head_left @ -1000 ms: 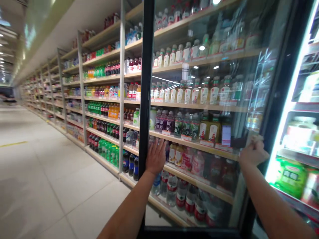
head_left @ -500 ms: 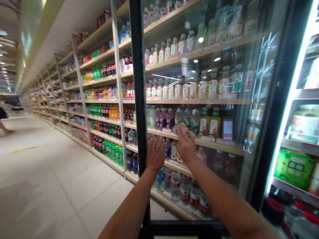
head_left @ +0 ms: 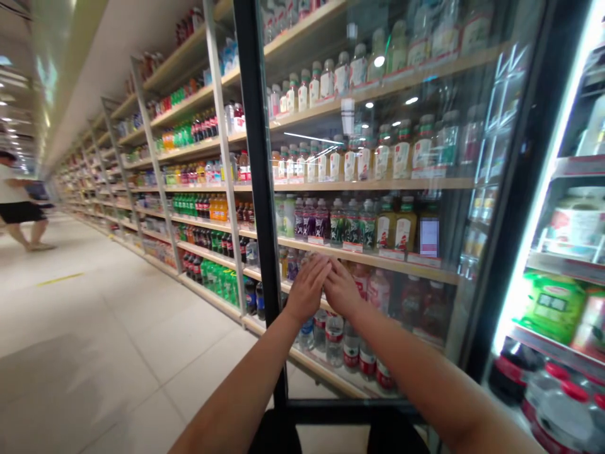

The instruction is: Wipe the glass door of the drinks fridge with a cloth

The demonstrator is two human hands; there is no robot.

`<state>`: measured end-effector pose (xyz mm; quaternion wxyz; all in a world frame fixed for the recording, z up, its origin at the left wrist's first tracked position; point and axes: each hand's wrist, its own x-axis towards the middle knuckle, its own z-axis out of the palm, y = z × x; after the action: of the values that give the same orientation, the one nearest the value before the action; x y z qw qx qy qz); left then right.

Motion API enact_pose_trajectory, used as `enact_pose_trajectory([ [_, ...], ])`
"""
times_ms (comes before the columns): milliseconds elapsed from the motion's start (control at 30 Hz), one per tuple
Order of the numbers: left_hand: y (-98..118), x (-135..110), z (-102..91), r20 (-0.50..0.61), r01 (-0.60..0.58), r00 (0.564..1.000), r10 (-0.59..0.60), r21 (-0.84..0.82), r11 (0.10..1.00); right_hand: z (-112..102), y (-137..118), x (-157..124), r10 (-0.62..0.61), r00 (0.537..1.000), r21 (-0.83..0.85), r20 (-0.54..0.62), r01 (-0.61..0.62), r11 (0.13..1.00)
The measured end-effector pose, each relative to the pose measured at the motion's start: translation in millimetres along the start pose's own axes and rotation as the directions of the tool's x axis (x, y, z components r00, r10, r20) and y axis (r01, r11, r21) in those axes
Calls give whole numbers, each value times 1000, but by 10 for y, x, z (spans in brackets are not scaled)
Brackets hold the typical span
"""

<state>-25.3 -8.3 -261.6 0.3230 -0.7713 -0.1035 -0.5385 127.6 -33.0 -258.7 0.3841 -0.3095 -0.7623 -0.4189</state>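
Note:
An open glass fridge door [head_left: 258,189] with a black frame stands in front of me. Both hands press flat on its pane near the left frame bar. My left hand [head_left: 307,287] has its fingers stretched out on the glass. My right hand [head_left: 341,287] lies beside it, fingers flat, with the fingertips of the two hands touching. I see nothing held in either hand. Through the glass show shelves of juice and water bottles [head_left: 378,161].
The lit fridge interior [head_left: 571,252] is on the right, with green packs [head_left: 553,309] and red-capped bottles [head_left: 562,397] low down. Long drink shelves [head_left: 198,208] run along the aisle to the left. A person [head_left: 19,202] walks far off on the tiled floor [head_left: 118,353].
My right hand left the door's right edge, slid left across the glass and now lies flat beside my left hand. The view turned slightly; a person came into view at far left.

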Motion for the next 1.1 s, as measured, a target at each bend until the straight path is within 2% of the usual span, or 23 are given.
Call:
enact_pose_trajectory([
  [67, 11, 34, -26, 90, -28, 995, 31, -30, 999, -91, 54, -58, -18, 1000, 51, -1, 18, 999],
  [167, -4, -3, -50, 114, -21, 993, 22, -5, 1000, -309, 258, -201, -36, 999, 63, -2, 36, 997],
  [233, -5, -91, -61, 119, -21, 993, 18, 23, 1000, -440, 457, -366, 54, 998, -61, -26, -55, 997],
  [300, 25, -227, -77, 139, -31, 990, 24, 49, 998, -515, 644, -578, 178, 983, -211, -55, -185, 960],
  [400, 138, -478, -120, 192, -38, 981, 24, 71, 997, -504, 777, -911, 238, 971, -319, -38, -237, 918],
  [500, 243, -663, -179, 246, -73, 968, 57, 56, 996, -399, 721, -1150, 269, 961, -339, -61, -274, 900],
  [567, 237, -673, -210, 278, -94, 958, 77, 48, 994, -324, 650, -1231, 287, 952, -344, -103, -305, 888],
  [667, 83, -458, -230, 325, -123, 940, 103, 41, 992, -254, 591, -1268, 293, 946, -354, -139, -324, 878],
  [767, -189, 10, -242, 311, -164, 941, 137, 63, 984, -237, 595, -1270, 295, 945, -357, -144, -328, 875],
  [833, -396, 410, -265, 226, -156, 966, 124, 129, 979, -236, 608, -1275, 294, 946, -356, -137, -324, 877],
  [900, -601, 814, -298, 65, -48, 997, 34, 231, 972, -236, 617, -1283, 296, 946, -360, -133, -325, 875],
  [967, -775, 1145, -327, -47, 53, 998, -42, 275, 960, -235, 621, -1290, 296, 946, -371, -132, -324, 870],
  [1033, -880, 1330, -331, -111, 116, 990, -86, 297, 948, -239, 623, -1292, 286, 949, -387, -132, -315, 867],
  [1100, -883, 1327, -301, -112, 123, 989, -93, 299, 946, -246, 625, -1288, 274, 953, -399, -128, -302, 866],
])
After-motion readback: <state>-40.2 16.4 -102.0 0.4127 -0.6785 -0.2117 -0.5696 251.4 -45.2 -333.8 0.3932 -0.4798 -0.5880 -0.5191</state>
